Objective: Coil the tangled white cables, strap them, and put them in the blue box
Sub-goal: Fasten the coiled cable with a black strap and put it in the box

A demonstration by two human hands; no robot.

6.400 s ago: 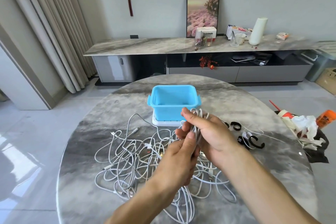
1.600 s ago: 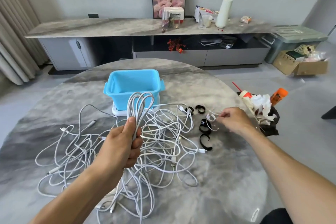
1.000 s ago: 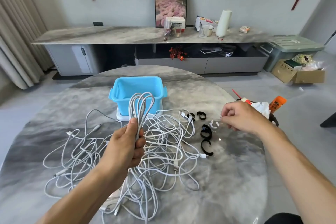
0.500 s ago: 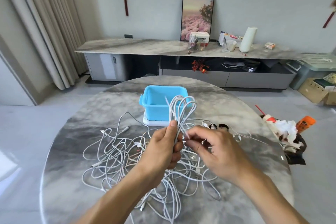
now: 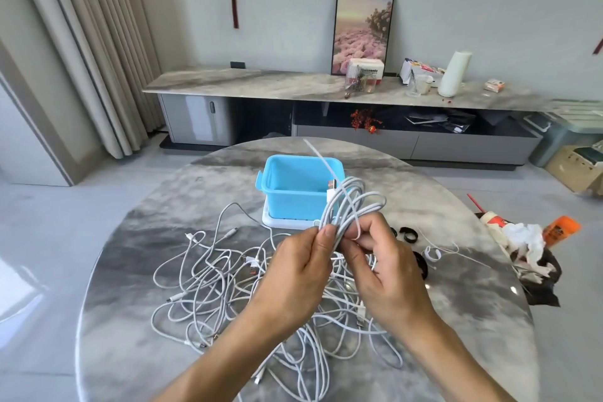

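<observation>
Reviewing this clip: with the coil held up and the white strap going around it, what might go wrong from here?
1. The coiled cable is pinched only at its lower end by the left hand; its upper loops fan loose and may spring apart.
2. The white strap has a long free tail; the right hand may lose it.
3. The tangled cables lie just below and could snag.

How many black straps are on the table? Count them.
3: two straps right of the box, one nearer, by the right hand. More may hide behind it.
</observation>
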